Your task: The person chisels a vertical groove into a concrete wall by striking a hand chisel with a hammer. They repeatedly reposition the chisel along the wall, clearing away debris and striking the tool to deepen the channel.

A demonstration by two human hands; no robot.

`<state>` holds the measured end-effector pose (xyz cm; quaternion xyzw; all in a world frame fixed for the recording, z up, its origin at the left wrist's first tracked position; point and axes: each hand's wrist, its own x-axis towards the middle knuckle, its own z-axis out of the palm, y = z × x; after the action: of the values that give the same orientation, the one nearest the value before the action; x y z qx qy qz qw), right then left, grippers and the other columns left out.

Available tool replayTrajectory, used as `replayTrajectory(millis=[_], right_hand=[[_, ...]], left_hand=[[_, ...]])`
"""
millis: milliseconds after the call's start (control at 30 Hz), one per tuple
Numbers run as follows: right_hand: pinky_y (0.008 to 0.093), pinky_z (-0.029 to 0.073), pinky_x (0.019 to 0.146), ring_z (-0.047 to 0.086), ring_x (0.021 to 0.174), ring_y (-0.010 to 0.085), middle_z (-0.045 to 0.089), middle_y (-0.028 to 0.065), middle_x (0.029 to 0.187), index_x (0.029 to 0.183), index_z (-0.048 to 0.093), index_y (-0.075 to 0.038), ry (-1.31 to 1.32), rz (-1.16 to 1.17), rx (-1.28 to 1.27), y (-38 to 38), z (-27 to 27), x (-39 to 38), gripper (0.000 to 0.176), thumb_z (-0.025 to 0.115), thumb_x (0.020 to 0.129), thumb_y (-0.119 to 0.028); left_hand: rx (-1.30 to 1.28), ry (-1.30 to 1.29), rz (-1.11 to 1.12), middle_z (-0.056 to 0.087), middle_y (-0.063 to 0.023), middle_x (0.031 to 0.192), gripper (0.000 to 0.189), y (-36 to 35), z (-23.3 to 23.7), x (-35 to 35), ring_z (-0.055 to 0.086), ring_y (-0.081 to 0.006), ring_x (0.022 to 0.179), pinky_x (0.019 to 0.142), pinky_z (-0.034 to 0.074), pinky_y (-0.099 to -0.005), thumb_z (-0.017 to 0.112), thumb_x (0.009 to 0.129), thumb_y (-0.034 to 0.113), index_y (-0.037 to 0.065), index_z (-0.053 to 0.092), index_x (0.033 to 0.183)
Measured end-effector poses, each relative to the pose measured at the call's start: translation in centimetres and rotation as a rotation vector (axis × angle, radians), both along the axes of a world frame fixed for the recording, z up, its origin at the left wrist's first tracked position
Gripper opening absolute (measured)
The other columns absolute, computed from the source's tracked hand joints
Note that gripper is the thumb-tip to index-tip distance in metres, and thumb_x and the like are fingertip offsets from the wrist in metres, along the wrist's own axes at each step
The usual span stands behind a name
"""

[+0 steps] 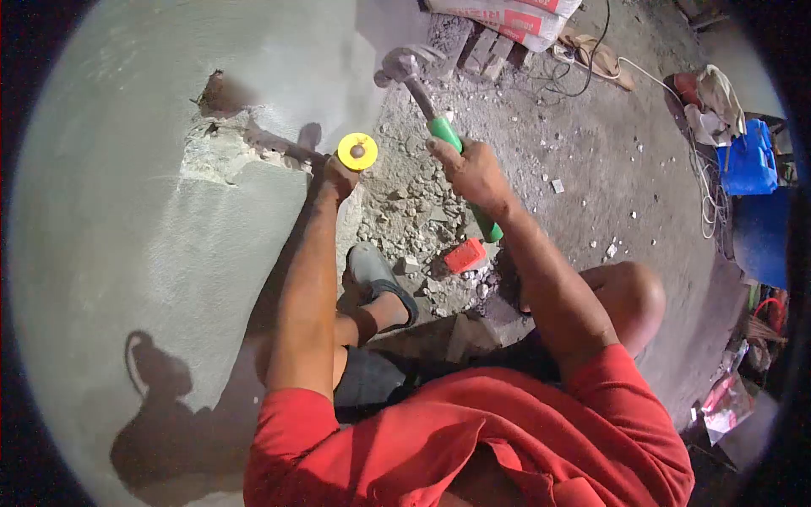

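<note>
My left hand (340,179) is wrapped round a chisel with a round yellow hand guard (347,152), its struck end facing me. The chisel's shaft lies against the broken patch (221,156) in the grey plastered wall; its tip is hard to make out. My right hand (481,176) grips the green handle of a claw hammer (443,130). The hammer's metal head is raised up and to the right of the chisel, apart from it. Below my right hand, a small red box-like block (465,255) rests on the rubble.
Broken rubble (405,203) covers the floor along the wall (110,211). Printed sacks (515,19) lie at the far end near a cable. A blue container (748,160), cloth and loose cords line the right side. My grey clog (372,269) stands by the wall.
</note>
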<state>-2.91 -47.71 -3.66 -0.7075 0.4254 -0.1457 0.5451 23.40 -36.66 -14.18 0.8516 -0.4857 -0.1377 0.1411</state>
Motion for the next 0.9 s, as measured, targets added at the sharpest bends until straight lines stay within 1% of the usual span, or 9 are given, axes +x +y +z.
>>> replayTrajectory(millis=[133,200,300,400,433,567,633,667,900], right_hand=[[0.0426,0.048,0.059,0.059,0.056,0.0263,0.058,0.0157,0.060,0.084,0.062,0.006,-0.083,-0.061,0.001,-1.9,6.4,0.4,0.059,0.055,0.091,-0.052],[0.0274,0.040,0.047,0.050,0.051,0.0081,0.052,0.0001,0.059,0.079,0.056,-0.004,-0.336,-0.088,-0.109,-2.1,9.6,0.9,0.047,0.055,0.094,-0.049],[0.0263,0.040,0.046,0.049,0.049,0.0078,0.051,-0.0005,0.056,0.078,0.054,-0.006,-0.502,-0.159,-0.153,-1.6,12.4,2.0,0.047,0.053,0.096,-0.049],[0.0312,0.046,0.052,0.057,0.054,0.0140,0.059,0.0046,0.062,0.085,0.060,-0.002,-0.354,-0.195,-0.300,0.7,6.9,3.6,0.040,0.058,0.093,-0.041],[0.0460,0.051,0.072,0.065,0.079,0.0431,0.064,0.0284,0.082,0.098,0.062,0.001,-0.443,-0.188,-0.374,2.4,3.0,4.2,0.036,0.061,0.090,-0.034],[0.0464,0.051,0.075,0.065,0.086,0.0450,0.065,0.0306,0.087,0.096,0.065,0.003,0.249,0.158,-0.096,2.3,-5.8,3.1,0.051,0.058,0.090,-0.047],[0.0468,0.051,0.077,0.065,0.088,0.0448,0.065,0.0307,0.086,0.094,0.066,0.004,0.263,0.185,-0.058,0.6,-2.6,2.5,0.060,0.055,0.090,-0.054],[0.0426,0.050,0.064,0.060,0.059,0.0237,0.061,0.0150,0.063,0.083,0.066,0.003,0.095,0.073,-0.126,-0.2,-2.7,2.5,0.060,0.057,0.090,-0.055],[0.0368,0.049,0.056,0.062,0.054,0.0214,0.060,0.0110,0.059,0.075,0.058,0.001,-0.604,-0.252,-0.350,-4.3,15.5,3.6,0.049,0.051,0.094,-0.044]], left_hand=[[-0.070,0.000,0.049,0.070,-0.0165,0.103,0.033,-1.7,-4.6,4.6,0.068,-0.0277,0.097,0.081,0.052,-0.0373,0.075,0.081,0.018,0.003,0.065,0.108],[-0.187,0.184,0.055,0.071,-0.0154,0.101,0.037,-0.7,-4.1,3.7,0.068,-0.0277,0.096,0.082,0.053,-0.0375,0.078,0.078,0.020,0.003,0.066,0.108],[-0.186,0.232,0.151,0.069,-0.0189,0.106,0.040,-1.3,-1.6,2.4,0.066,-0.0324,0.100,0.082,0.052,-0.0401,0.079,0.077,0.020,0.004,0.066,0.111],[-0.237,0.242,0.149,0.069,-0.0173,0.108,0.045,-1.8,-1.4,2.8,0.065,-0.0309,0.104,0.086,0.051,-0.0386,0.079,0.076,0.021,0.004,0.064,0.115],[-0.236,0.243,0.145,0.069,-0.0173,0.108,0.045,-1.9,-1.4,2.9,0.065,-0.0309,0.104,0.086,0.051,-0.0386,0.079,0.076,0.021,0.004,0.064,0.115],[-0.192,0.148,0.026,0.068,-0.0166,0.110,0.043,-1.5,-2.7,3.2,0.065,-0.0308,0.104,0.087,0.051,-0.0388,0.078,0.078,0.020,0.005,0.063,0.116],[-0.153,0.047,0.020,0.068,-0.0167,0.110,0.041,-0.4,-4.7,3.4,0.065,-0.0310,0.103,0.087,0.051,-0.0391,0.077,0.078,0.020,0.005,0.064,0.114],[-0.262,0.138,-0.045,0.069,-0.0163,0.107,0.042,-0.7,-5.6,4.1,0.066,-0.0308,0.101,0.085,0.052,-0.0395,0.077,0.078,0.021,0.004,0.064,0.114],[-0.165,0.191,0.116,0.070,-0.0163,0.105,0.044,-1.2,-3.1,3.5,0.066,-0.0301,0.101,0.086,0.052,-0.0394,0.078,0.078,0.018,0.004,0.062,0.116]])
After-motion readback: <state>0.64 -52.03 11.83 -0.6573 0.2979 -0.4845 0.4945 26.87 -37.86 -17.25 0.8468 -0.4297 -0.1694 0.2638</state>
